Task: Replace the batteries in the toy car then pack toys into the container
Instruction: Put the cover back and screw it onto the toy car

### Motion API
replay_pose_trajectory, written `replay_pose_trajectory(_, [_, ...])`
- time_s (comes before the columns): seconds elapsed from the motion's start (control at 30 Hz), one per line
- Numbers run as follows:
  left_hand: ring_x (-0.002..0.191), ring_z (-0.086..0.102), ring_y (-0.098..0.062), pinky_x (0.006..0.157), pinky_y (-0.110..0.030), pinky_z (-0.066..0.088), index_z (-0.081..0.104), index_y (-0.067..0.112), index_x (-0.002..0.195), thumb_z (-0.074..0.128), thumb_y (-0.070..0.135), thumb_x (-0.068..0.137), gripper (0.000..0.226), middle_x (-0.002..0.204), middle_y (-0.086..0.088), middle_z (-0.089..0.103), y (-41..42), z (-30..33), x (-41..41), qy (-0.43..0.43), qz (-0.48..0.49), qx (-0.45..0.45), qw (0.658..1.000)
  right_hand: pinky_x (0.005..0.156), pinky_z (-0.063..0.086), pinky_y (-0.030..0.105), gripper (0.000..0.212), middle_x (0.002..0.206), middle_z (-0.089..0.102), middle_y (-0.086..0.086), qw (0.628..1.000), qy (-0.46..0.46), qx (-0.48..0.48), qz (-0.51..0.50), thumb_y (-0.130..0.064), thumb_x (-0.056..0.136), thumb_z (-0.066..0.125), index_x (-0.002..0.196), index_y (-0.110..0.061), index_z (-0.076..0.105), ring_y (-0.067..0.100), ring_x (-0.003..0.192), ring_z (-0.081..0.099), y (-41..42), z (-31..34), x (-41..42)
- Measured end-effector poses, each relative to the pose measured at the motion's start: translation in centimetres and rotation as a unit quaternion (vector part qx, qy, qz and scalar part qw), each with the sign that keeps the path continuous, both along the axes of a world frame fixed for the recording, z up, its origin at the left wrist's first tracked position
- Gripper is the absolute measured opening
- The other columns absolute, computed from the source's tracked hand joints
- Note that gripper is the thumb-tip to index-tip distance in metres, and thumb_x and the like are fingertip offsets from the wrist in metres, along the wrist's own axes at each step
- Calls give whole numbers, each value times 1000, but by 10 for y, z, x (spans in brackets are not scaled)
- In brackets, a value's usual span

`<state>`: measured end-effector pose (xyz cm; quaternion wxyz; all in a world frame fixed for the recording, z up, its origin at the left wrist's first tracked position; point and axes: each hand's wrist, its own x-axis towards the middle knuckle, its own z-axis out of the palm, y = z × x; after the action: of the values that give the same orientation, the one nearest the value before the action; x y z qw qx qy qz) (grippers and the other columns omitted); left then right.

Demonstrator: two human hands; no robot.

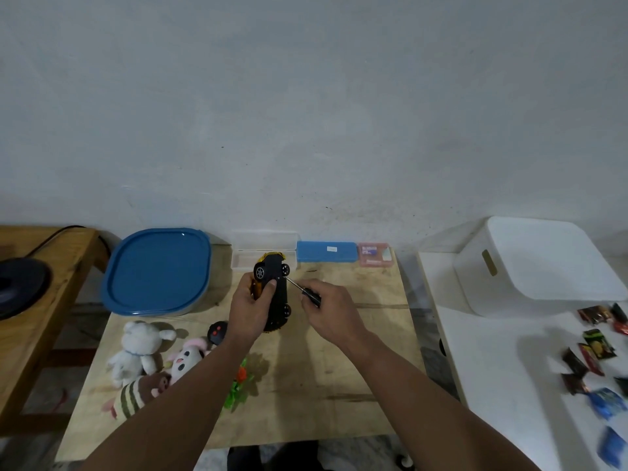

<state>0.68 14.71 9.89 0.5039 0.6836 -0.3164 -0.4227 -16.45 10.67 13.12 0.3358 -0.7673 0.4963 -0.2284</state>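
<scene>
The toy car [273, 294] is held belly-up above the desk [339, 385], the left hand [248, 311] with its grip closed around its side. The right hand [331, 311] grips a screwdriver [304, 289], tip at the underside (probably on a screw, though blurred). Behind, the blue-lidded container [158, 271] is shut. The desk's right half has open room.
</scene>
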Motion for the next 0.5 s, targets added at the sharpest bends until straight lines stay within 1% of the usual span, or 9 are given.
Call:
replay_pose_trajectory(0.03, [89,68,-8,63,-13,50,61,19,118,62,27,104,16,102,1,70,1,0,1,-3,0,0,1000,87,55,20,31,108,75,-9,1000,1,5,4,-18,94,62,123,-24,71,4,94,68,0,0,1])
replay_pose_trajectory(0.07, [88,68,-8,63,-14,50,61,19,118,62,26,104,16,101,0,70,1,0,1,-4,0,-1,1000,88,55,20,32,110,75,-9,1000,2,9,10,-18,94,62,124,-25,71,4,96,68,0,0,1])
replay_pose_trajectory(0.17, [88,68,-10,67,-21,50,61,20,116,62,26,104,13,100,1,70,1,-1,1,-2,-1,-1,1000,92,54,20,33,115,74,-8,1000,3,20,17,-19,95,62,126,-25,71,5,101,68,1,0,4])
replay_pose_trajectory(0.27, [90,70,-11,69,-22,52,62,20,117,63,26,104,14,101,0,72,1,-1,0,5,-4,-4,1000,95,54,22,34,117,74,-7,1000,7,22,16,-18,94,62,126,-24,70,5,103,68,1,0,6])
replay_pose_trajectory(0.5, [91,72,-15,74,-27,54,63,22,115,63,26,104,12,102,-3,73,1,-5,-1,17,-10,-8,1000,95,55,27,34,116,74,-7,1000,16,22,10,-20,95,61,127,-25,70,7,104,68,0,-2,6])
